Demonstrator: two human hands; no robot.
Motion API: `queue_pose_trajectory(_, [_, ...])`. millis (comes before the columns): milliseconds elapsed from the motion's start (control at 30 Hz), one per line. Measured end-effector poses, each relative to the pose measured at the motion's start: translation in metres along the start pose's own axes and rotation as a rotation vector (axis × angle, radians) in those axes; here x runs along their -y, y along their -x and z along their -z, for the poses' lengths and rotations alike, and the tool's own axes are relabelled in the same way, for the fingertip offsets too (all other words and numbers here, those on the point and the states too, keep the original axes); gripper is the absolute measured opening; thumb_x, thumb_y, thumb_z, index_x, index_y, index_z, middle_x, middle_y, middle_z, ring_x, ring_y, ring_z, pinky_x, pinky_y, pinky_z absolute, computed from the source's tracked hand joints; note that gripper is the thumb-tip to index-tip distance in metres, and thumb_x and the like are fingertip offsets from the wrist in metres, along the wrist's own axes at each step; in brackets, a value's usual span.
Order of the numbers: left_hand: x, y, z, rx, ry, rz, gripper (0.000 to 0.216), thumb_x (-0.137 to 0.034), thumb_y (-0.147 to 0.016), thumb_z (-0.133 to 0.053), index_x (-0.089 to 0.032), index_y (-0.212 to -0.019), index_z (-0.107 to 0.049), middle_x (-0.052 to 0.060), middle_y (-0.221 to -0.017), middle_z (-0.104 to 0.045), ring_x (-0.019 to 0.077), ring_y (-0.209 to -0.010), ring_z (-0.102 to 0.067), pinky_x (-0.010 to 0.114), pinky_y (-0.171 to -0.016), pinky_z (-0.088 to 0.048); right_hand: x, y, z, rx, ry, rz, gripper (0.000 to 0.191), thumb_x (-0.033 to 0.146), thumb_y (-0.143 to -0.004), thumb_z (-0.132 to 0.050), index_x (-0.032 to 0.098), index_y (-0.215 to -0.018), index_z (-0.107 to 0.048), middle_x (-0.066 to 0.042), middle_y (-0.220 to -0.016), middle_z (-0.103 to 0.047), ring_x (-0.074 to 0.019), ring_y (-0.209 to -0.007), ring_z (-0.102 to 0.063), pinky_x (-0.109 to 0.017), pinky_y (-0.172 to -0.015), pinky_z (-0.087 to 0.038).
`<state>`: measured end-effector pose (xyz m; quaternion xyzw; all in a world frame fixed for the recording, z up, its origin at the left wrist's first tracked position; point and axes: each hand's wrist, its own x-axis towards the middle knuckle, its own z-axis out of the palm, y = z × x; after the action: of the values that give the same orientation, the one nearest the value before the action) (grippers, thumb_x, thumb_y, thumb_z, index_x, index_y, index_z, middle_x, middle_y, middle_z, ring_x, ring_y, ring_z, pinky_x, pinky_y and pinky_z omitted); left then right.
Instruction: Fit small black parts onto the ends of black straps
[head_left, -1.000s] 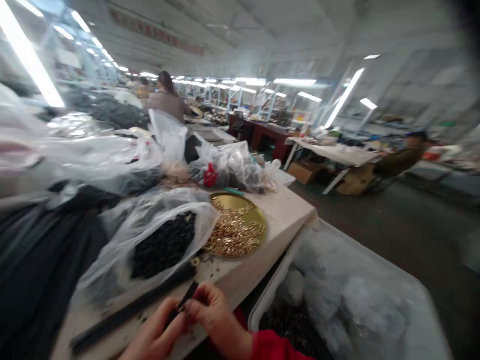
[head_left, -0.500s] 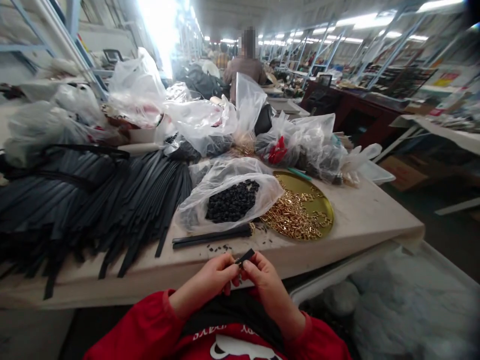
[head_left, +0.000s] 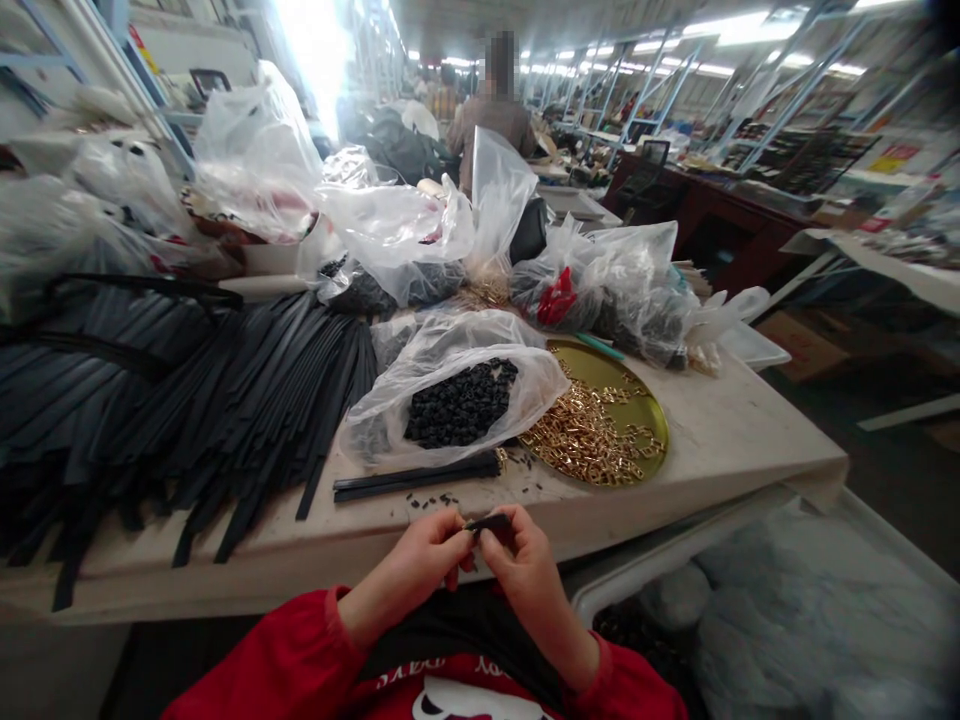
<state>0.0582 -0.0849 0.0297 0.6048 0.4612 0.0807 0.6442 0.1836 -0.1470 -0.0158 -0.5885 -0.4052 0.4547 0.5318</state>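
Observation:
At the table's front edge, my left hand [head_left: 429, 552] and my right hand [head_left: 526, 562] meet with fingertips pinched together. Between them is the end of a black strap [head_left: 491, 522], gripped from both sides. A small gold glint shows by my left fingertips; my fingers hide most of it. Just beyond lie a short stack of black straps [head_left: 416, 478] with gold pieces at its right end, and several small black loops [head_left: 435, 500]. An open clear plastic bag [head_left: 367, 430] holds many black loops [head_left: 461, 405]. Beside it, a round gold tray [head_left: 637, 400] carries a heap of gold buckles [head_left: 592, 440].
Long black straps [head_left: 255, 400] cover the table's left side. Filled plastic bags [head_left: 397, 225] line the back, with a teal tool [head_left: 598, 346] near the tray. A person [head_left: 487, 130] stands farther off. To the right, below the table, is a large plastic-covered bundle [head_left: 795, 600].
The strap between my fingers has tipped flatter, and my right fingers have curled further over it. My hands stay in nearly the same place; the view has shifted slightly.

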Motion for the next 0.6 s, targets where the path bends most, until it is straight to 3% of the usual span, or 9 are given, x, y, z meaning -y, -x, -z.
queue_pose_trajectory(100, [0.001,0.004,-0.005,-0.070,-0.185,-0.047,0.021,-0.035,-0.076,-0.042,-0.016,-0.065,-0.045,-0.004,-0.055,-0.046,0.0089,-0.044,-0.041,0.021,-0.043,-0.029,-0.001,0.002,0.005,0.005,0.122,0.022,0.016,0.030,-0.076,-0.054,0.016,-0.076,-0.047,0.000,-0.071,-0.052,-0.0122,-0.067,-0.050,-0.025,-0.063,-0.039])
queue_pose_trajectory(300, [-0.007,0.019,-0.012,-0.052,-0.423,-0.148,0.025,-0.036,-0.079,-0.041,-0.017,-0.065,-0.049,-0.001,-0.059,-0.049,0.0128,-0.057,-0.045,0.023,-0.052,-0.030,0.006,0.012,0.015,0.131,-0.179,-0.119,0.021,0.032,-0.074,-0.055,0.016,-0.077,-0.042,0.003,-0.066,-0.046,-0.0092,-0.062,-0.044,-0.023,-0.059,-0.037])
queue_pose_trajectory(400, [-0.007,0.024,-0.019,-0.054,-0.450,-0.102,0.026,-0.036,-0.080,-0.039,-0.017,-0.064,-0.046,-0.001,-0.058,-0.049,0.0136,-0.056,-0.045,0.024,-0.051,-0.028,0.013,0.024,0.018,0.086,0.016,-0.014,0.013,0.026,-0.073,-0.052,0.016,-0.077,-0.045,0.001,-0.069,-0.049,-0.0108,-0.064,-0.046,-0.025,-0.061,-0.037])
queue_pose_trajectory(500, [-0.004,0.030,-0.026,-0.149,-0.578,-0.162,0.022,-0.031,-0.080,-0.039,-0.017,-0.064,-0.045,0.001,-0.063,-0.052,0.0147,-0.060,-0.046,0.025,-0.055,-0.027,0.014,0.033,0.022,0.021,0.228,0.085,0.008,0.022,-0.073,-0.051,0.015,-0.074,-0.048,-0.001,-0.071,-0.051,-0.0121,-0.068,-0.047,-0.025,-0.063,-0.037])
queue_pose_trajectory(600, [-0.006,0.037,-0.031,-0.121,-0.648,-0.194,0.021,-0.032,-0.080,-0.041,-0.017,-0.065,-0.045,0.001,-0.064,-0.052,0.0143,-0.060,-0.046,0.025,-0.055,-0.025,0.011,0.036,0.029,0.112,0.004,-0.049,0.014,0.025,-0.072,-0.054,0.015,-0.077,-0.045,0.002,-0.066,-0.047,-0.0092,-0.061,-0.044,-0.023,-0.057,-0.035])
